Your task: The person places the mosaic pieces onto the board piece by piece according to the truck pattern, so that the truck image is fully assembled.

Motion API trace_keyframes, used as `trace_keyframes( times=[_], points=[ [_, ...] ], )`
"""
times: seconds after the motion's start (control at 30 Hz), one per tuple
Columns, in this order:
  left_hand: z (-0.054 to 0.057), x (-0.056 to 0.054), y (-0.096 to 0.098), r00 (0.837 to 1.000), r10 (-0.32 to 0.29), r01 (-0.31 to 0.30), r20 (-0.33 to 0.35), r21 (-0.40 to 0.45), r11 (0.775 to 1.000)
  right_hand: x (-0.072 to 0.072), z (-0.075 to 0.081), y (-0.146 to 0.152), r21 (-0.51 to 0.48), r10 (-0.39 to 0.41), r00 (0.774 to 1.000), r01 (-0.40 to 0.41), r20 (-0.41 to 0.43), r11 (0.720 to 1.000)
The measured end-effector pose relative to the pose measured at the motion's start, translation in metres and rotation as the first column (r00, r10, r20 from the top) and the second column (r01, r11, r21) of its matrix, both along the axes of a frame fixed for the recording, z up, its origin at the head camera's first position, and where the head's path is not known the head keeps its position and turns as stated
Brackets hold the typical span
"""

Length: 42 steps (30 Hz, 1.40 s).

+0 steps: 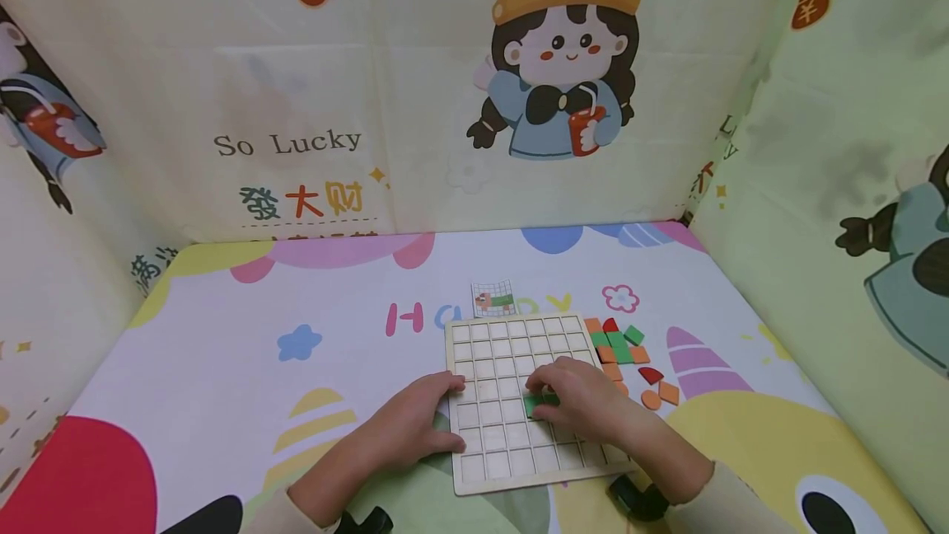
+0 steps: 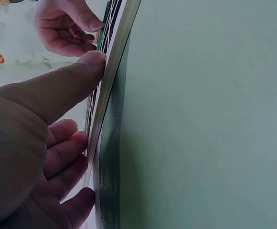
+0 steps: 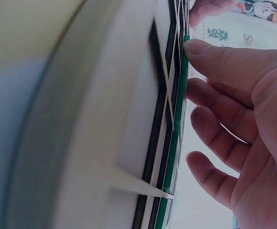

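A pale wooden grid board [image 1: 485, 414] lies in front of me, divided into square cells. My left hand [image 1: 411, 423] rests at its left edge, thumb [image 2: 90, 59] against the rim and the other fingers loosely bent. Over the middle of the board, my right hand [image 1: 586, 398] pinches a green square tile [image 1: 531, 406] between thumb and index finger, low at the grid. The right wrist view shows more green tiles [image 3: 171, 160] in a row along the cells. The right hand hides part of the row.
Loose orange, green and red tiles [image 1: 624, 350] lie right of the board, with an orange round piece [image 1: 650, 400] among them. A small gridded picture card [image 1: 493, 300] sits behind the board. Patterned cloth [image 1: 415, 89] walls the table on the back and sides.
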<state>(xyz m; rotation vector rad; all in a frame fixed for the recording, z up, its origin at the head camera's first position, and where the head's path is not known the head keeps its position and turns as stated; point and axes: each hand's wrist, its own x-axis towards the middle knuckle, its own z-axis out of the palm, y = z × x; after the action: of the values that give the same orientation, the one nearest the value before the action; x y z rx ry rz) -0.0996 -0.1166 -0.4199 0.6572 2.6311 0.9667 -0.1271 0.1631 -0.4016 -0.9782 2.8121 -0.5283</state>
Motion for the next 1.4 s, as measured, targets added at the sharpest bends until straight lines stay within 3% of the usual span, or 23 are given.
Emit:
trace_keyframes(
  times=[0.7,1.13,1.4],
  points=[
    [-0.001,-0.001,-0.001,1.000,-0.004,0.004,-0.005,0.002,1.000,0.000,0.001,0.001,-0.007,-0.011,0.999,0.012,0.036,1.000],
    [-0.002,-0.001,-0.001,1.000,-0.003,0.003,-0.010,0.001,1.000,-0.003,0.018,0.029,-0.084,-0.138,0.989,0.142,0.043,0.986],
    [-0.002,-0.001,-0.001,1.000,-0.007,0.007,-0.009,-0.002,1.000,-0.008,0.024,0.056,-0.102,-0.199,0.980,0.197,-0.006,0.975]
  ],
)
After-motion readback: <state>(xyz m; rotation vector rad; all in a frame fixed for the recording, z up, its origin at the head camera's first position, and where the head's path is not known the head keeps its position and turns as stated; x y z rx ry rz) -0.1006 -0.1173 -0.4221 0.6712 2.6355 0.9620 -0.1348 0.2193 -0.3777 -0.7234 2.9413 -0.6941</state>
